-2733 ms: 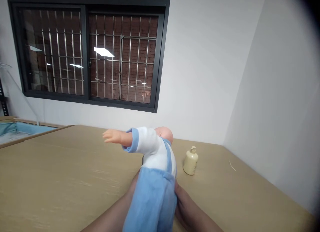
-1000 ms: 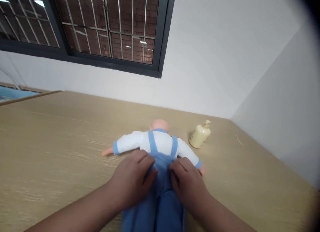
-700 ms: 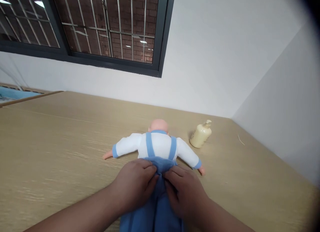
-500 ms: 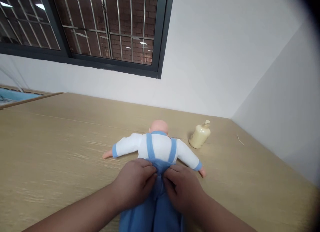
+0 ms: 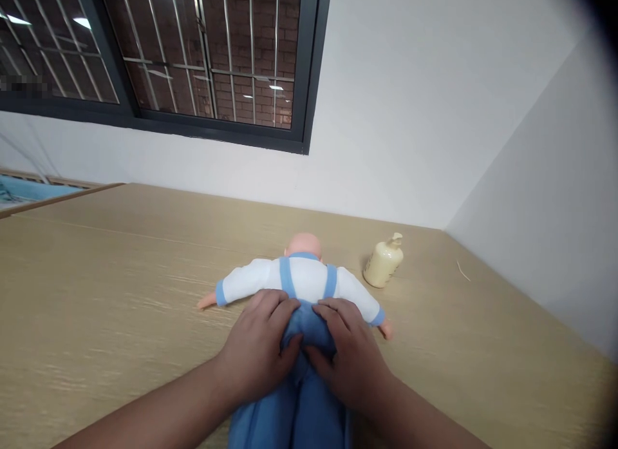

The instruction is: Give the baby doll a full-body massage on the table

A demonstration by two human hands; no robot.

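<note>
A doll (image 5: 309, 275) lies on the wooden table with its head toward the wall and its arms spread. It wears a white top and blue trousers (image 5: 294, 407) with straps over its back. My left hand (image 5: 263, 343) rests on the left side of the trousers' waist, its fingers and thumb apart. On the right side of the waist lies my right hand (image 5: 350, 352), also with fingers and thumb apart. Blue cloth shows between the two hands. The parts of the doll beneath my palms are hidden.
A cream pump bottle (image 5: 383, 262) stands right of the doll's head. Farther right lies a thin pale strip (image 5: 462, 270). The wooden table (image 5: 120, 275) meets a white wall under a barred window (image 5: 212, 62).
Both hands have loosened from their pinch on the waist cloth. Their fingers have spread and moved slightly up the doll's back, and the cloth between them looks flatter.
</note>
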